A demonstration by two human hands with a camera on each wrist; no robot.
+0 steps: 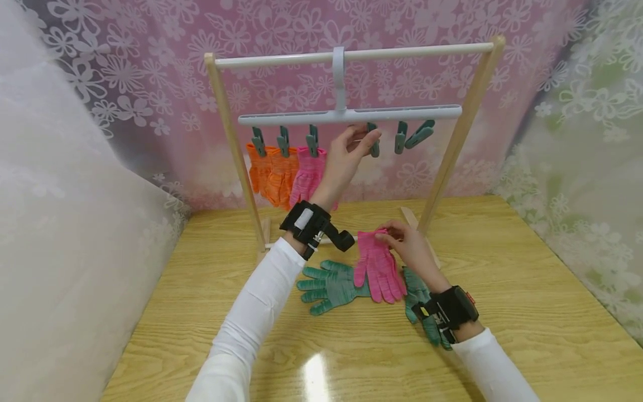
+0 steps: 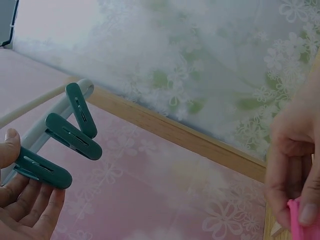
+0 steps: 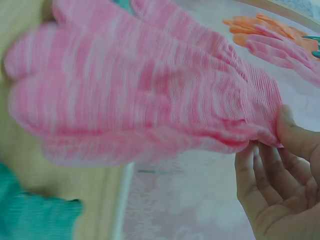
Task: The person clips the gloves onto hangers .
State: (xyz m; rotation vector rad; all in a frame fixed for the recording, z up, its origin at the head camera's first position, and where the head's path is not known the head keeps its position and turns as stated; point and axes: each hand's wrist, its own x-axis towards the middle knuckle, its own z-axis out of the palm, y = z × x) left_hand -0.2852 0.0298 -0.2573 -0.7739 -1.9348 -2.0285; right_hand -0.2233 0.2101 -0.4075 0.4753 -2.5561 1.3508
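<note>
My left hand (image 1: 345, 157) is up at the hanger (image 1: 402, 114), thumb and fingers around a green clip (image 1: 374, 147). In the left wrist view, the thumb lies on one side of that clip (image 2: 47, 172) and the fingers on the other. Lower down, my right hand (image 1: 413, 251) pinches a pink glove (image 1: 378, 268) at the cuff. The glove's fingers point down in the head view, overlapping a green glove (image 1: 331, 286). The right wrist view shows the thumb and fingertips on the cuff (image 3: 267, 115).
Two more green clips (image 1: 400, 137) hang to the right. At the left, clips hold orange gloves (image 1: 281, 176) and a pink glove (image 1: 307, 173). A wooden-sided rack (image 1: 454, 134) carries the hanger above the table (image 1: 201, 335). Another green glove (image 1: 418, 290) lies partly under my right forearm.
</note>
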